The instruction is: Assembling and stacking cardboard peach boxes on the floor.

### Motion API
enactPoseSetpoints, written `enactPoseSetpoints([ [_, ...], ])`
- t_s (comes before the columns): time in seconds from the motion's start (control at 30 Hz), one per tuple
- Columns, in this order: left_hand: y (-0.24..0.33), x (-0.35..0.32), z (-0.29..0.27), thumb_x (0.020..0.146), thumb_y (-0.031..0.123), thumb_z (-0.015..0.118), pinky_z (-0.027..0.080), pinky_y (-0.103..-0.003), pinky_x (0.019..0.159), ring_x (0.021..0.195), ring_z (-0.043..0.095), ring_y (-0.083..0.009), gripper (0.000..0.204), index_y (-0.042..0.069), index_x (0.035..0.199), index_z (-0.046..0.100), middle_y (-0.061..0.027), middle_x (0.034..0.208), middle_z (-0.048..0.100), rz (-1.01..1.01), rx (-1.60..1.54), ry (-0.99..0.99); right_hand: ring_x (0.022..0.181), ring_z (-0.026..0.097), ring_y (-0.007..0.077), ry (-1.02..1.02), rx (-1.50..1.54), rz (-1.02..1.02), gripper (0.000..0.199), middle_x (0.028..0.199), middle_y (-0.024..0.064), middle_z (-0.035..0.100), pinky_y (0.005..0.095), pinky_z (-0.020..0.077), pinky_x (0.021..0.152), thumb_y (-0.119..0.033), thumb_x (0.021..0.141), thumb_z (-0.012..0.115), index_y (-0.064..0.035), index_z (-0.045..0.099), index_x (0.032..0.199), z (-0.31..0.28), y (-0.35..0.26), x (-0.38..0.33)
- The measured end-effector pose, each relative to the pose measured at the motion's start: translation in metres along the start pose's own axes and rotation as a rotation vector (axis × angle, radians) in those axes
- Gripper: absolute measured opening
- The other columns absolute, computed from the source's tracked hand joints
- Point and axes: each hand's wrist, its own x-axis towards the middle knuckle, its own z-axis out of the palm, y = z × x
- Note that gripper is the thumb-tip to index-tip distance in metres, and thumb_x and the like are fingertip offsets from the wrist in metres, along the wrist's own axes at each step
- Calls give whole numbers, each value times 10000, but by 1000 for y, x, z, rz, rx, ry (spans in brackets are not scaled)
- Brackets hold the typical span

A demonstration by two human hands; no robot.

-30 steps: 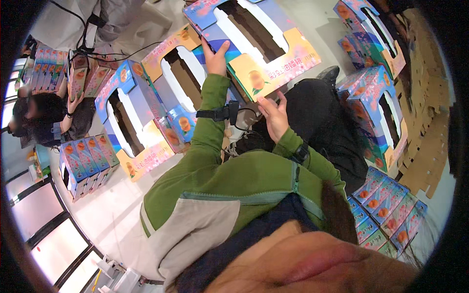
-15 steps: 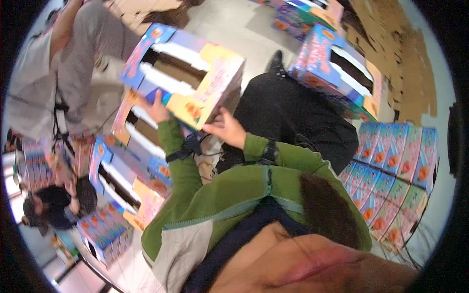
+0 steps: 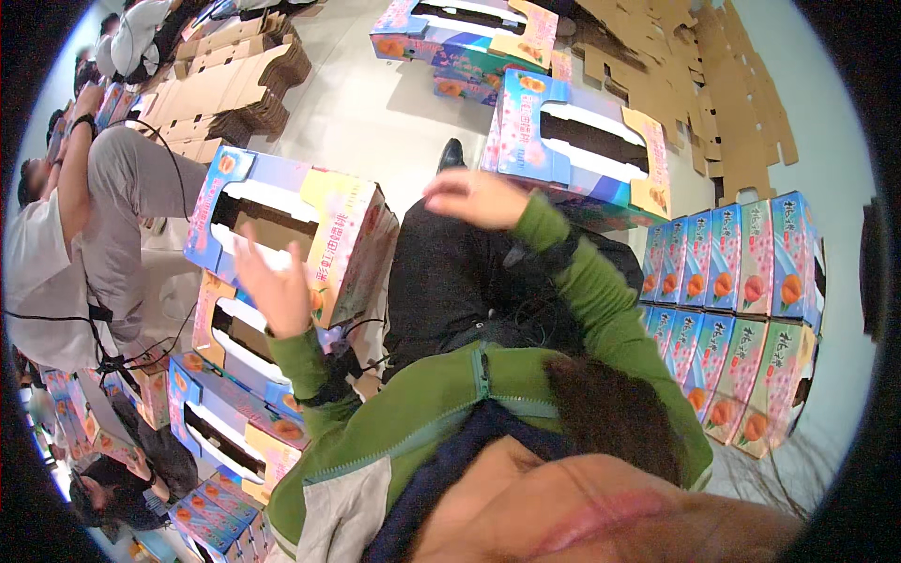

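A printed cardboard carton [image 3: 349, 230] in blue, yellow and pink, its top cut with a large opening, stands left of my legs on the row of cartons. My left hand [image 3: 280, 293] hovers over its near side, fingers spread and holding nothing; whether it touches the carton I cannot tell. In front of my lap, my right hand [image 3: 477, 199] is raised in the air with fingers stretched out and nothing in it. Nearest to that hand is a similar carton [image 3: 530, 127] beyond my knees, apart from it.
More open cartons [image 3: 211, 427] line up at my left. Packed upright cartons [image 3: 751, 253] are stacked at my right. Flattened brown cardboard [image 3: 648, 56] lies at the far right, and a pile of cardboard blanks [image 3: 221, 89] at the far left. A person in grey trousers [image 3: 141, 188] sits at left.
Both hands have let go of the carton, which now rests lower at the left on the row. My right hand has moved up and right; my left hand has moved lower left.
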Motion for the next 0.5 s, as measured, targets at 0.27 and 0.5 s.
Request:
enactPoseSetpoints([
  [0.27,126,16,65,783,204,715,269,-508,1087,1315,307,-483,613,-6,1299,462,-338,1410,299,253,-202,-235,943,643,323,116,-788,392,498,983,159,679,389,494,875,-429,766,667,-68,649,1110,-209,37,70],
  [0.5,161,6,118,754,153,721,305,-504,1073,1302,317,-495,574,4,1254,481,-316,1401,313,335,-460,-462,1135,541,375,196,-1087,153,800,1192,197,594,466,448,950,-489,606,789,-122,538,1271,-242,118,139],
])
